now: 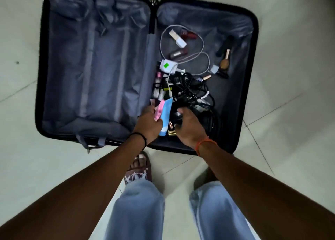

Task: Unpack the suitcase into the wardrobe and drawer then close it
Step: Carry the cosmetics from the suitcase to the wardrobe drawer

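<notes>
Two halves of a hard-shell suitcase [252,45] lie flat open on a glossy tiled floor [290,94], both lined in crinkled grey fabric. Its left half holds only slack lining and straps. Its right half has loose clutter: a tangle of black cables [192,89], a white charger [167,67] with a green sticker trailing a thin white cord, a white rectangular bottle [177,38], a few dark red lipstick tubes, and a round wooden-handled brush [224,63]. Left hand [147,123] grips a soft blue tube [165,116] and a pink tube [158,111] together. Right hand [188,125] is curled into the cable pile; what it's holding, can't tell.
</notes>
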